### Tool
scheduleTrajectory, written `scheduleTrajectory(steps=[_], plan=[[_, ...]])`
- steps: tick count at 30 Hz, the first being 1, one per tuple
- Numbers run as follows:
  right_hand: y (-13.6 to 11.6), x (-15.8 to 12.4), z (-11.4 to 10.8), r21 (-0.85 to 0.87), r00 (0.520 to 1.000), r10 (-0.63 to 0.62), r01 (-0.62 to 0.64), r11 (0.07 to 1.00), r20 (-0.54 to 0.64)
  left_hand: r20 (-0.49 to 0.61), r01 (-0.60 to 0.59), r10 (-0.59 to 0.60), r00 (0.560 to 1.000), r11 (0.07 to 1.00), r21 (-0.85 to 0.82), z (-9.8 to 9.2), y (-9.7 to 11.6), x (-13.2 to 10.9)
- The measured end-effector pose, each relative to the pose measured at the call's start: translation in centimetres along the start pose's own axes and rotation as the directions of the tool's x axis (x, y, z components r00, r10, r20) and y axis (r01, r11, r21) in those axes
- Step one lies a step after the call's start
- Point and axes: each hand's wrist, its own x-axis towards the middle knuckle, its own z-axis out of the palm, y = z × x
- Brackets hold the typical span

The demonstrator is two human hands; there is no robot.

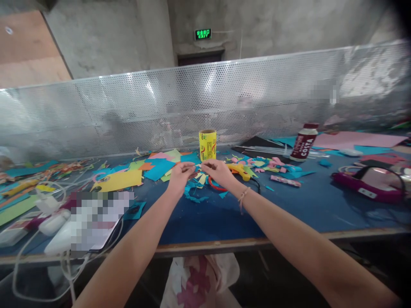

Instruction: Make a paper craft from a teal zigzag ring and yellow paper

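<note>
My left hand point(182, 173) and my right hand point(218, 173) are close together just above the blue table, thumbs and fingers pinched. Whatever lies between the fingertips is too small to make out. Beneath them is a curled, notched strip of blue paper point(195, 197), among pale paper scraps point(201, 179). A yellow printed cardboard roll point(208, 146) stands upright right behind the hands. A yellow tool, looking like a glue gun point(240, 171), lies beside my right hand. Partly covered by that hand is a red loop point(215, 185).
Coloured paper sheets point(160, 167) and cuttings spread behind and left. A Costa bottle point(303, 143) stands at right, near clear sticks point(266, 150) and a purple strapped device point(367, 186). White cables point(120, 233) and a charger point(48, 204) lie front left. A perforated metal screen point(144, 111) borders the back.
</note>
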Motion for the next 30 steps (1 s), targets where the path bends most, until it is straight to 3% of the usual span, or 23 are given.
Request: scheduleTrajectory(steps=[10, 15, 21, 25, 27, 30], plan=[[0.1, -0.3, 0.7, -0.078, 0.996, 0.033, -0.026, 0.997, 0.089, 0.115, -0.160, 0.123, 0.986, 0.891, 0.425, -0.1, -0.3, 0.2], [0.2, -0.1, 1.0, -0.145, 0.994, 0.081, -0.070, 0.987, 0.070, 0.123, -0.069, 0.025, 0.992, 0.930, 0.360, -0.3, -0.5, 0.5], [-0.5, -0.2, 0.8, -0.101, 0.996, 0.081, -0.076, 0.992, 0.041, 0.181, -0.125, 0.073, 0.981, 0.949, 0.289, -0.1, -0.2, 0.1], [0.2, -0.1, 0.8, -0.094, 0.996, 0.081, -0.077, 0.993, 0.045, 0.124, -0.071, 0.037, 0.992, 0.959, 0.274, -0.2, -0.7, 0.3], [0.7, -0.1, 0.8, -0.132, 0.999, 0.030, -0.026, 0.991, 0.026, 0.070, -0.071, 0.050, 0.996, 0.940, 0.334, -0.4, -1.1, 0.5], [1.0, -0.3, 1.1, -0.275, 0.988, -0.149, 0.132, 0.952, -0.044, 0.013, -0.167, 0.185, 0.983, 0.857, 0.487, -0.8, -1.3, 0.8]])
